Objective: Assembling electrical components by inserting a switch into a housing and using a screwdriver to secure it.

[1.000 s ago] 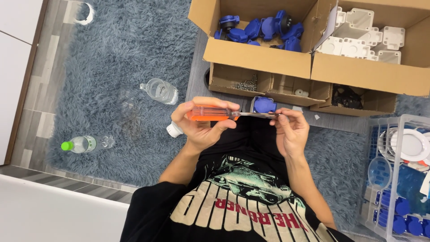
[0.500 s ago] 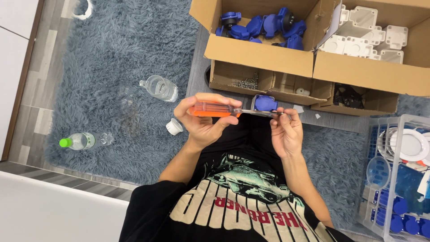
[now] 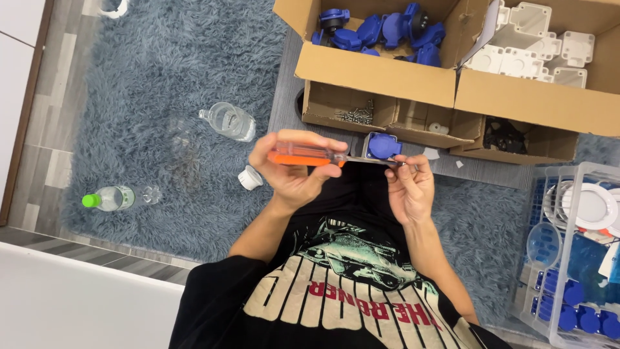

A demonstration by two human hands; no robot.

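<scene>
Little has shifted since the earlier frames: the screwdriver (image 3: 309, 157) is kept clasped in the left hand (image 3: 294, 169), its tip pinched by the right hand (image 3: 407, 189), just under the blue socket (image 3: 382, 146). A small screw could be dropped if the pinch loosens.

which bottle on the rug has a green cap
The bottle near the rug's left edge, lying on its side; the other clear bottle shows no green cap.
</scene>
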